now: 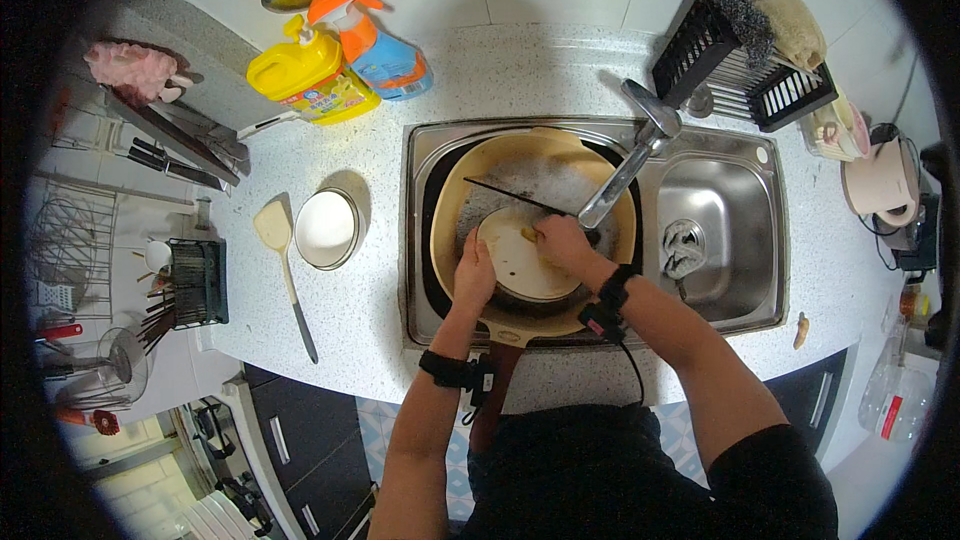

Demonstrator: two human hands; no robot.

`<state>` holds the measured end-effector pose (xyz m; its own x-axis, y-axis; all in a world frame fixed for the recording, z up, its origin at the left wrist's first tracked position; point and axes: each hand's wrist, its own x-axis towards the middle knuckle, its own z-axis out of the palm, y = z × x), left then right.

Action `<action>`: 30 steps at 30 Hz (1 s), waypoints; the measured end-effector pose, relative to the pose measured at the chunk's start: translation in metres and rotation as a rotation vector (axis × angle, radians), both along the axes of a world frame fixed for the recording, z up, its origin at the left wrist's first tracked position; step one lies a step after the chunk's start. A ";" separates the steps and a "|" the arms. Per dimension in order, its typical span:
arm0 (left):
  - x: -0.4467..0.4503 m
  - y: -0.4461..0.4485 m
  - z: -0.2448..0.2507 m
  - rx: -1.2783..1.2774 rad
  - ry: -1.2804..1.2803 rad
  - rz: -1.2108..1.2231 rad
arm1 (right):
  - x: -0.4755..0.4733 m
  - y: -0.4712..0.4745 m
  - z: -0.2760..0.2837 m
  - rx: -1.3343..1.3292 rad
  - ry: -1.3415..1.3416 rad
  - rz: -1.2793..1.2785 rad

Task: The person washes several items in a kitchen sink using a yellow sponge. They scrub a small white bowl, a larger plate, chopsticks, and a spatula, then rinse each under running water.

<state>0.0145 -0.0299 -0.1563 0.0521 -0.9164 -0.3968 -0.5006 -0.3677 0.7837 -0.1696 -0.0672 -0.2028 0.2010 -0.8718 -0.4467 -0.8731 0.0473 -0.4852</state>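
A large cream-coloured pan [448,240] sits over the left sink basin, its dark red handle [499,390] pointing back at me. Foamy water [536,172] fills part of it. Inside the pan, my left hand [475,274] grips the left rim of a pale round plate [521,270], tilted above the suds. My right hand [566,244] presses a small yellowish scrubber [529,233] on the plate's surface; the fingers hide most of it. A thin dark stick, perhaps chopsticks [510,194], slants across the foam behind the plate.
The faucet [619,184] reaches over the pan's right side. A wet cloth [682,247] lies in the right basin [739,262]. Left on the counter are a spatula [276,229], white bowl [326,229], yellow detergent bottle [315,79] and spray bottle [386,60]. A black rack [697,49] stands back right.
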 end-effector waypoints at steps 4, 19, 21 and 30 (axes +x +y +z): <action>0.007 -0.006 -0.009 -0.042 0.023 -0.009 | 0.030 -0.004 -0.009 -0.317 -0.030 0.131; -0.003 -0.006 0.005 -0.027 -0.140 -0.048 | -0.035 0.035 0.052 0.074 -0.309 0.615; -0.001 -0.010 0.006 -0.001 -0.202 -0.099 | -0.049 0.027 0.047 0.057 -0.029 0.653; -0.009 -0.012 -0.012 0.422 0.430 0.331 | -0.023 0.044 0.012 -0.282 0.114 0.263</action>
